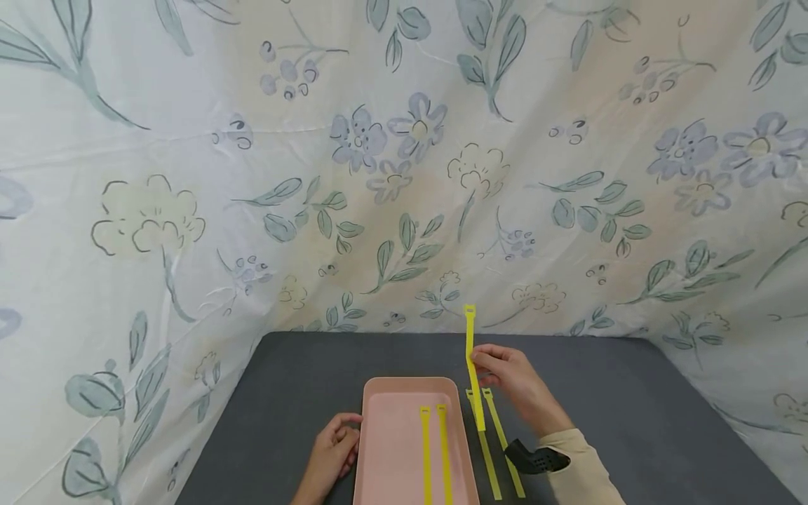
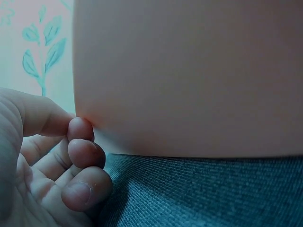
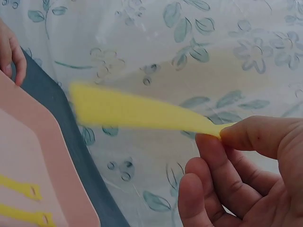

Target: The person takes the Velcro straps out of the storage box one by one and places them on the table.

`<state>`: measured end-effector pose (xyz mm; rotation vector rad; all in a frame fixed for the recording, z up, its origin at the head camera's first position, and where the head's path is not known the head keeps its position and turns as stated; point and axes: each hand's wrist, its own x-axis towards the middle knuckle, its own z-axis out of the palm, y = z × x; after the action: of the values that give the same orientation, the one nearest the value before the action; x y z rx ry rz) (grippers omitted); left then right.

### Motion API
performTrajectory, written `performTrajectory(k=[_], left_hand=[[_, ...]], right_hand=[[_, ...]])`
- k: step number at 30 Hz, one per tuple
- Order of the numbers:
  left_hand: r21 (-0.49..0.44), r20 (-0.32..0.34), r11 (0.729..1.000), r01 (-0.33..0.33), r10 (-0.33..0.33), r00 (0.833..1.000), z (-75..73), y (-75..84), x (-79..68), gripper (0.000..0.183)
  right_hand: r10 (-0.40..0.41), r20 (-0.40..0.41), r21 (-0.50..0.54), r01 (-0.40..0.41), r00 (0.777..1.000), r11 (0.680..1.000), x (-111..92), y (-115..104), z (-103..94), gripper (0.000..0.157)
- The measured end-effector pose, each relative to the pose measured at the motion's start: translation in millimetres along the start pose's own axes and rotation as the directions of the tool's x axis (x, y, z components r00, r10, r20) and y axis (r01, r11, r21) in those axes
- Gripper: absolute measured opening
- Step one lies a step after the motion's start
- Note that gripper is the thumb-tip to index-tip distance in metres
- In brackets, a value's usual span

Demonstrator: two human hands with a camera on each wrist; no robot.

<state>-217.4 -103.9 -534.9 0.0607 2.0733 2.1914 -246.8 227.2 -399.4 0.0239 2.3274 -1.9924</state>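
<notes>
My right hand (image 1: 514, 379) pinches a yellow cable tie (image 1: 470, 330) between thumb and fingertips. It is a flat strap with a slotted head, held upright above the table, head up. In the right wrist view its broad tail (image 3: 128, 106) points left, away from the fingers. Two similar yellow ties (image 1: 445, 449) lie side by side in a pink tray (image 1: 388, 421). Two more (image 1: 495, 410) lie on the table right of the tray, partly behind the held one. My left hand (image 1: 331, 449), fingers loosely bent, touches the tray's left edge with a fingertip.
The tray stands on a dark grey table (image 1: 303, 379). Floral cloth (image 1: 404, 175) hangs behind the table and along its sides. A black band (image 1: 536, 457) sits on the right wrist, over a beige sleeve (image 1: 581, 466).
</notes>
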Motion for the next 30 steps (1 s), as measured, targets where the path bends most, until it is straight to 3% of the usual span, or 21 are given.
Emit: performTrajectory(k=[13, 30], left_hand=[[-0.014, 0.0, 1.0, -0.003, 0.003, 1.0, 0.9, 2.2, -0.4, 0.034], [-0.013, -0.005, 1.0, -0.009, 0.009, 1.0, 1.3, 1.6, -0.6, 0.034]], right_hand=[[0.033, -0.062, -0.056, -0.036, 0.998, 0.998, -9, 11, -45.1, 0.042], [0.134, -0.115, -0.151, -0.151, 0.984, 0.977, -20, 41, -76.5, 0.051]])
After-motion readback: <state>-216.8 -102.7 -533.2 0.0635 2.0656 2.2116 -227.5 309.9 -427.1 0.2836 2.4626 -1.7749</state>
